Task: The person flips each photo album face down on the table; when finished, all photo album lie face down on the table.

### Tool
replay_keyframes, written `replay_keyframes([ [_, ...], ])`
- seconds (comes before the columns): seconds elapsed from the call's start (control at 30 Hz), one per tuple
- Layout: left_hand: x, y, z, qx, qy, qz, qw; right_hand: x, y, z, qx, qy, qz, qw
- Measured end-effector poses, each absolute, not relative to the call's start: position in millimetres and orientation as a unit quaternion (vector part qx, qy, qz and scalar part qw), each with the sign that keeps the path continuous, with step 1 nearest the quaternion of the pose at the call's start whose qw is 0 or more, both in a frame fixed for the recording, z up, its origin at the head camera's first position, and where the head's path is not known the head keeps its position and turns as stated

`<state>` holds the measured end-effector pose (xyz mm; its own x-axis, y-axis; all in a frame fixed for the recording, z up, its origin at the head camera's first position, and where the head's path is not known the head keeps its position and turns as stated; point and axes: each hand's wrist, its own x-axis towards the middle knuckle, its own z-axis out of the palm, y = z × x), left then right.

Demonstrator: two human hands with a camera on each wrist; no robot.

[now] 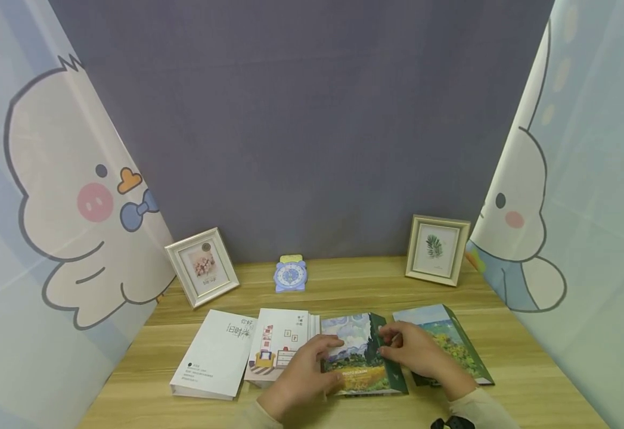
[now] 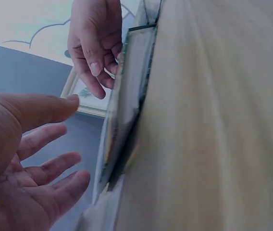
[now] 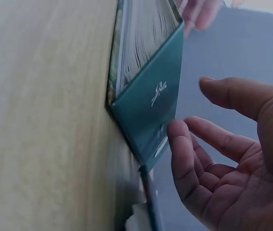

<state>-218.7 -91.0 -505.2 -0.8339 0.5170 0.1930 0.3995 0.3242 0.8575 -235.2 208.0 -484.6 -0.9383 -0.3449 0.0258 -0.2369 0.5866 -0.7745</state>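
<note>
A photo album (image 1: pixel 350 345) with a painted landscape cover and dark green spine lies flat between my hands. My left hand (image 1: pixel 303 370) is at its left edge; in the left wrist view that hand (image 2: pixel 28 154) has thumb and fingers spread apart, holding nothing. Over the spine side is my right hand (image 1: pixel 419 351), its fingers loosely bent. The right wrist view shows a fingertip of the right hand (image 3: pixel 218 163) right at the green spine (image 3: pixel 151 91), with the thumb held away. Another painted album (image 1: pixel 448 333) lies just right of it, partly behind my right hand.
Two white albums, one lettered (image 1: pixel 210 363) and one with a room drawing (image 1: pixel 276 336), lie on the left. Behind stand a pink-flower picture frame (image 1: pixel 226 286), a blue clock-shaped object (image 1: pixel 290 276) and a leaf picture frame (image 1: pixel 446 277). Curtains enclose the wooden table (image 1: pixel 354 289).
</note>
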Motion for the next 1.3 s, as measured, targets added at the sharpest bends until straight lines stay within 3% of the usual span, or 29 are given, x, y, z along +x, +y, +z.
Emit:
replay_keyframes([
  [0.27, -218.8, -107.1, -498.5, 0.271, 0.829, 0.489, 0.012, -241.2, 187.9, -479.7, -0.189, 0.890, -0.414, 0.041],
  [0.83, -222.5, -155.2, -495.9, 0.224, 0.842, 0.489, -0.031, -247.7, 140.7, -465.4, -0.246, 0.874, -0.414, 0.067],
  [1.3, -231.8, -193.9, -498.0, 0.133, 0.856, 0.489, -0.104, -248.2, 101.6, -467.6, -0.275, 0.886, -0.362, 0.087],
])
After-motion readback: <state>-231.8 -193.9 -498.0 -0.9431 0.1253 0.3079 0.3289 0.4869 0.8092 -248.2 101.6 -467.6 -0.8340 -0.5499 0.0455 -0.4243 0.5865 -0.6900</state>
